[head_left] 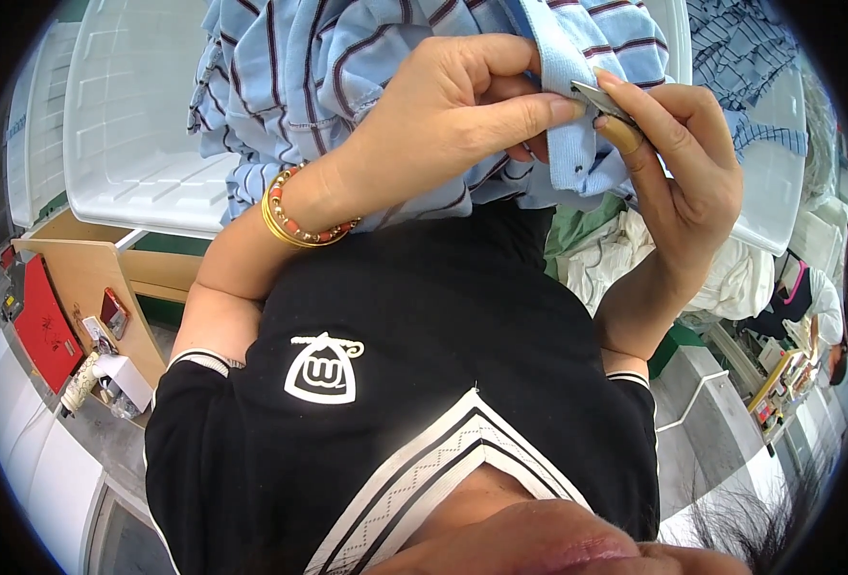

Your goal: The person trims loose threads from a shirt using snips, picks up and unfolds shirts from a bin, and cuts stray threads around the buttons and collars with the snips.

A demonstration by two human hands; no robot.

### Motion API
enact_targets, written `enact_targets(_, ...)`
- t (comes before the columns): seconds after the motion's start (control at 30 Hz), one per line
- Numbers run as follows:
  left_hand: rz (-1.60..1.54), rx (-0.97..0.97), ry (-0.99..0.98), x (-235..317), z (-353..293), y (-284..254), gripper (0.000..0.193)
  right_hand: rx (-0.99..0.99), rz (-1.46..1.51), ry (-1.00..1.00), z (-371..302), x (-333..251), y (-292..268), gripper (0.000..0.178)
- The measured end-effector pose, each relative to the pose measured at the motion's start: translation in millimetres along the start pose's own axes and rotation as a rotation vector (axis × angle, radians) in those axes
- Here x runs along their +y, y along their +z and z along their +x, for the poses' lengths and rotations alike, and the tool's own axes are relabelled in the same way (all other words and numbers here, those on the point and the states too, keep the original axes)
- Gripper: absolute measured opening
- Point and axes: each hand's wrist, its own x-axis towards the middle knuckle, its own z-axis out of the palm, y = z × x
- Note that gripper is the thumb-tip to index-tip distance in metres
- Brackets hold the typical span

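Observation:
A pale blue ribbed band (568, 134) edges a blue shirt (337, 67) with dark and white stripes, bunched up in front of me. My left hand (486, 101) pinches this band between thumb and fingers. Small dark marks dot the band. From the right, my right hand (678, 153) grips small metal thread snips (601, 100), whose pointed tip touches or nearly touches the band beside my left thumb. A tan cover wraps the tip of one digit of my right hand. The handle end of the snips is hidden in that hand.
White plastic bins (146, 125) stand behind and beside the shirt. More blue patterned cloth (745, 48) lies at the far right. White cloth (731, 278) and green cloth sit below it. To the left is a wooden table (79, 249) with a red item; another person (822, 307) is at far right.

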Motion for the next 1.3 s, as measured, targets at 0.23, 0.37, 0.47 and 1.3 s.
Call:
enact_targets(0.23,0.020,0.009,0.019,5.5,-9.0,-1.5,0.028,-0.064,0.120,0.017,3.6,-6.8,-0.2,0.033)
enact_targets(0.37,-0.151,0.011,0.008,9.2,-12.3,-5.4,0.038,-0.087,0.139,0.059,3.2,-12.1,1.1,0.036)
enact_targets(0.47,-0.295,0.222,0.026,6.2,-11.0,-5.4,0.036,-0.105,0.156,0.055,2.8,-12.0,8.5,0.037)
enact_targets(1.3,-0.186,0.149,0.126,-5.9,-10.2,-6.5,0.030,-0.024,0.095,0.012,27.5,-0.4,22.9,0.035)
